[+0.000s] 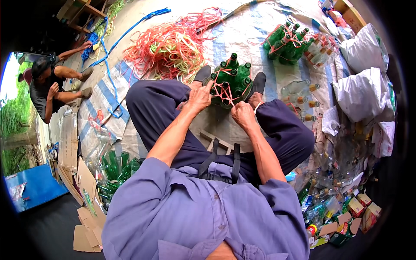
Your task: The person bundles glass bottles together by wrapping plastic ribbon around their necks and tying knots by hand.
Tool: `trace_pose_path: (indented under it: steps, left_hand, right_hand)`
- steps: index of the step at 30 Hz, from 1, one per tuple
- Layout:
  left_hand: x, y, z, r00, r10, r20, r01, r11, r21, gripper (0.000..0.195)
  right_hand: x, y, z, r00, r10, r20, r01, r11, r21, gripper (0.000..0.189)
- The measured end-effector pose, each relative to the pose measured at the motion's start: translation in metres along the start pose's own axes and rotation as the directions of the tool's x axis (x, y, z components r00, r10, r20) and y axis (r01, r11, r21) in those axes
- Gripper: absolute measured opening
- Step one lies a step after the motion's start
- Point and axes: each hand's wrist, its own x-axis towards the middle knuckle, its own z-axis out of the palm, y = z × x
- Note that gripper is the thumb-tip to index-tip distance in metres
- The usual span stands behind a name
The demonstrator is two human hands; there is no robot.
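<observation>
Between my shoes stands an upright bundle of green glass bottles (233, 72), with pink plastic strapping (226, 95) criss-crossed around their necks. At the bundle's near left side is my left hand (199, 97), its index finger stretched toward a bottle neck; what its other fingers hold is hidden. Close to the front of the bundle, my right hand (243, 113) is closed in a fist. A taut strand of the strapping runs from the bottle necks into it.
Tangled pink and yellow-green strapping (169, 45) lies beyond my left foot. Ahead right stand another tied green bundle (286, 44) and tied clear bottles (321, 48). Loose clear bottles (297, 89) lie right, near white sacks (359, 92). Green bottles (118, 165) lie left. Another person (48, 81) sits far left.
</observation>
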Motion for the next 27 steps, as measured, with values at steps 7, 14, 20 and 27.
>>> trace_pose_path:
  steps: [7,14,20,27]
  left_hand:
    - [-0.003,0.013,0.006,0.98,-0.145,0.139,0.155,0.986,-0.064,0.066]
    - [-0.006,0.025,0.017,0.981,-0.101,-0.165,0.074,0.984,-0.163,0.069]
    - [-0.007,0.057,0.014,0.884,0.287,-0.368,-0.308,0.951,0.003,0.08]
    - [-0.003,0.057,0.036,0.924,0.236,-0.3,-0.262,0.964,-0.052,0.087]
  right_hand:
    - [0.001,0.009,-0.006,0.999,0.039,0.019,-0.038,0.997,-0.066,0.024]
    - [0.007,0.01,-0.011,1.0,0.019,0.023,-0.018,0.996,-0.083,0.023]
    - [0.01,0.005,-0.019,0.99,0.099,0.101,-0.087,0.989,-0.118,0.024]
    - [0.012,-0.006,-0.023,0.984,0.117,0.137,-0.094,0.982,-0.165,0.025]
